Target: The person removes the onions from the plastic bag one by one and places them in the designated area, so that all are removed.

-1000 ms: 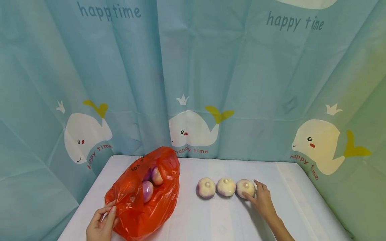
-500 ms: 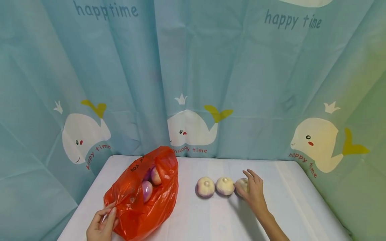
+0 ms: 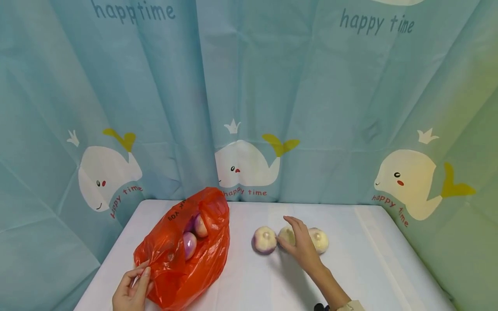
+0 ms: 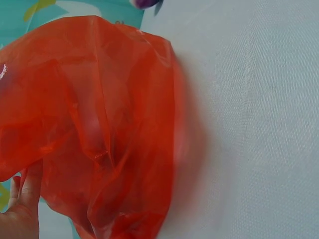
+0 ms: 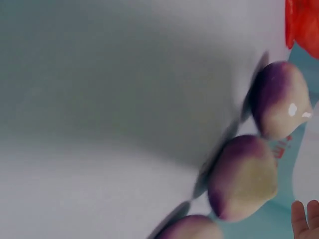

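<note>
My left hand (image 3: 131, 288) pinches the rim of a red plastic bag (image 3: 206, 263) between thumb and fingers; the left wrist view shows fingertips under the bag's edge (image 4: 99, 119). Inside the bag's mouth lie several purple-and-white turnips (image 3: 189, 245). To the right, three turnips stand in a row, nubs up: a left one (image 3: 265, 240), a middle one (image 3: 286, 235) and a right one (image 3: 320, 240). Over the middle turnip my right hand (image 3: 305, 252) is held with thumb and fingers spread, partly hiding it. In the right wrist view its fingertips (image 5: 305, 221) appear at the lower right corner, apart from the turnips.
A white table (image 3: 369, 268) carries everything. Behind it hangs a blue curtain (image 3: 330, 108) printed with whales, close to the table's back edge. The bag stands on the table's left side.
My right hand has moved left, from the right turnip to over the middle one; the right turnip shows again where it was. The left hand keeps its pinch on the bag.
</note>
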The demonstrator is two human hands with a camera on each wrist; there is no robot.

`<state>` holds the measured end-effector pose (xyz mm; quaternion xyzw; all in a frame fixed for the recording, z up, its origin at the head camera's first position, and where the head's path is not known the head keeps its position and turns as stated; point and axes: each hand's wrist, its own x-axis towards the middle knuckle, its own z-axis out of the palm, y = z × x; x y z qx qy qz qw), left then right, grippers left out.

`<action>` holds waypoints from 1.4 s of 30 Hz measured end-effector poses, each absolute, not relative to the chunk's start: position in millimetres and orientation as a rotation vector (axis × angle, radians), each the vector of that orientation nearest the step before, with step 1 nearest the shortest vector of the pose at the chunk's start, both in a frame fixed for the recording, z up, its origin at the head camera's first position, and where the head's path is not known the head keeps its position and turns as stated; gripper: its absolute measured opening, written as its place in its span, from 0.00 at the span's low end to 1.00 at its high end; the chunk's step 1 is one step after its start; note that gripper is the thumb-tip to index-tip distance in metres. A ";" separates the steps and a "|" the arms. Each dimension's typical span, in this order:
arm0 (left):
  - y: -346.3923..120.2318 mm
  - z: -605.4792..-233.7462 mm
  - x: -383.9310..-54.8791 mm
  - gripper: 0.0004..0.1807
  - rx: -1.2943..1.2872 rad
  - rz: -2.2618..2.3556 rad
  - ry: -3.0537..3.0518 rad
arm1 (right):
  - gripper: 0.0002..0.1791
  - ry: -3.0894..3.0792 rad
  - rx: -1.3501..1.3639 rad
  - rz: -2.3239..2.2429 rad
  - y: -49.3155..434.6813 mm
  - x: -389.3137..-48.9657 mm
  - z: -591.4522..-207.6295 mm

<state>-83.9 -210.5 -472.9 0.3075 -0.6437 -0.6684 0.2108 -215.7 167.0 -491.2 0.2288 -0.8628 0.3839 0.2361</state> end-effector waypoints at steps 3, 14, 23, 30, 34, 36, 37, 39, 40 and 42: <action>-210.1 -472.0 -83.5 0.18 0.859 -1.853 -1.799 | 0.33 -2.372 0.660 1.062 155.5 -216.9 -487.6; -209.7 -473.3 -84.5 0.18 0.848 -1.863 -1.794 | 0.33 -2.344 0.758 1.062 127.8 -216.5 -479.6; -211.8 -481.4 -86.4 0.21 0.833 -1.883 -1.785 | 0.34 -2.399 0.770 1.162 111.3 -209.3 -471.6; -208.3 -473.4 -84.2 0.20 0.879 -1.888 -1.815 | 0.33 -2.418 0.829 1.134 89.8 -206.9 -461.3; -206.8 -472.2 -83.6 0.19 0.894 -1.856 -1.854 | 0.34 -2.418 0.865 1.096 76.4 -206.6 -453.8; -207.1 -472.5 -82.9 0.20 0.894 -1.845 -1.877 | 0.34 -2.418 0.869 1.104 70.0 -206.5 -449.4; -207.1 -472.5 -82.9 0.20 0.893 -1.836 -1.886 | 0.34 -2.418 0.872 1.114 66.9 -206.5 -447.5; -207.6 -472.6 -82.8 0.20 0.885 -1.830 -1.888 | 0.35 -2.413 0.880 1.132 61.1 -206.4 -444.1; -207.9 -472.7 -82.9 0.20 0.882 -1.831 -1.886 | 0.34 -2.414 0.884 1.131 58.4 -206.3 -442.3; -208.7 -473.0 -82.9 0.20 0.878 -1.825 -1.887 | 0.34 -2.410 0.900 1.146 52.8 -205.9 -438.7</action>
